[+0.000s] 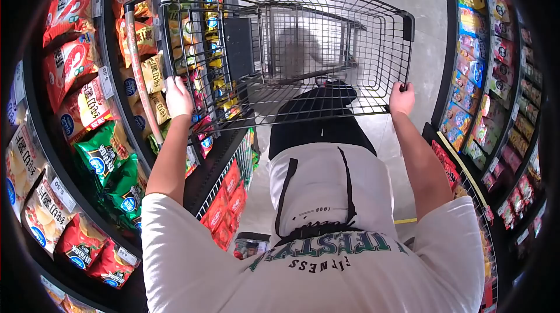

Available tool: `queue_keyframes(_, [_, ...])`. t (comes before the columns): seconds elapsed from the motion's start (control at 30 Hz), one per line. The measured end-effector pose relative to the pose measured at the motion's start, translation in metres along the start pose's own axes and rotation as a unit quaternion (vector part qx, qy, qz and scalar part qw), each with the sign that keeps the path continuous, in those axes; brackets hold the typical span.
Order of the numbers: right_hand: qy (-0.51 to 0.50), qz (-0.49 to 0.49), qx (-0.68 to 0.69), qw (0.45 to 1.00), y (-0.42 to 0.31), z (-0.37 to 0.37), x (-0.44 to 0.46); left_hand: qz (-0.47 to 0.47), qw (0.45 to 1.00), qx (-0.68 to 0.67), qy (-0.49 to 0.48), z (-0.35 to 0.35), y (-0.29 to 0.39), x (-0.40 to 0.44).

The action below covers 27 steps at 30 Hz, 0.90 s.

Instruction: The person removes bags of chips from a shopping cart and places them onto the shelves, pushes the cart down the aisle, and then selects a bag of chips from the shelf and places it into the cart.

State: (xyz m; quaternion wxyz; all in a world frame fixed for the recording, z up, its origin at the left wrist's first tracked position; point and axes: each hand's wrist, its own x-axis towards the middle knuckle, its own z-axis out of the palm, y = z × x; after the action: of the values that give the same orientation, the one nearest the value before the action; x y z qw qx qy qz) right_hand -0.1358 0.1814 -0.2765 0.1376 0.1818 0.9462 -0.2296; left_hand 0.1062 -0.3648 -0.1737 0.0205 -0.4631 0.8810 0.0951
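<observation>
A black wire shopping cart (326, 109) stands crosswise in front of my body, its long push handle (143, 71) at the left. My left hand (178, 98) is closed on the cart's rim near the handle end. At the opposite end, my right hand (401, 99) wraps round the near corner of the rim. A dark flat panel (238, 44) sits inside the basket near the handle. Through the wires the grey floor and the lower frame show.
Shelves of bagged chips line the left, with red bags (71, 62) and green bags (105, 152) close to my left arm. Small packets (466, 68) fill the right-hand shelves. Between them runs a grey floor (426, 56). Red packets (224, 208) hang in a low wire rack.
</observation>
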Motion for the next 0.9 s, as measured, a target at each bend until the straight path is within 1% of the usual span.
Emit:
queue_keyframes(0.07, [0.013,0.005,-0.014,1.000,0.000,-0.001,-0.005,-0.015,1.000,0.003,-0.018,-0.003,0.000,0.000])
queue_keyframes(0.1, [0.018,0.006,-0.021,1.000,0.000,-0.002,-0.007,0.012,1.000,0.010,-0.014,0.001,-0.007,0.003])
queue_keyframes(0.2, [0.015,0.019,-0.020,1.000,0.007,-0.001,-0.010,0.002,1.000,0.009,-0.017,0.002,-0.006,0.002])
queue_keyframes(0.3, [0.012,0.023,-0.017,1.000,0.006,-0.001,-0.010,-0.009,0.999,-0.003,-0.047,-0.003,-0.004,0.003])
queue_keyframes(0.4, [0.005,0.026,-0.021,0.999,0.001,-0.001,-0.007,0.008,1.000,-0.008,-0.011,0.004,-0.011,0.004])
queue_keyframes(0.5, [0.003,0.029,-0.037,0.999,-0.007,-0.003,-0.004,0.009,1.000,-0.013,-0.015,0.002,-0.010,0.006])
queue_keyframes(0.53, [0.005,0.028,-0.041,0.999,-0.010,-0.004,-0.005,-0.003,1.000,-0.014,-0.023,0.000,-0.007,0.005])
queue_keyframes(0.6, [0.008,0.027,-0.047,0.999,-0.011,-0.002,-0.001,0.003,1.000,-0.007,-0.008,0.007,-0.015,0.006])
queue_keyframes(0.63, [0.008,0.029,-0.045,0.999,-0.012,-0.003,0.000,0.006,1.000,-0.005,0.001,0.010,-0.018,0.008])
queue_keyframes(0.77, [0.004,0.024,-0.027,0.999,-0.021,-0.001,0.006,-0.005,1.000,0.003,-0.021,-0.002,-0.004,0.010])
queue_keyframes(0.9, [-0.010,0.027,-0.022,0.999,-0.026,-0.002,0.011,0.013,1.000,-0.014,-0.015,0.000,-0.003,0.019])
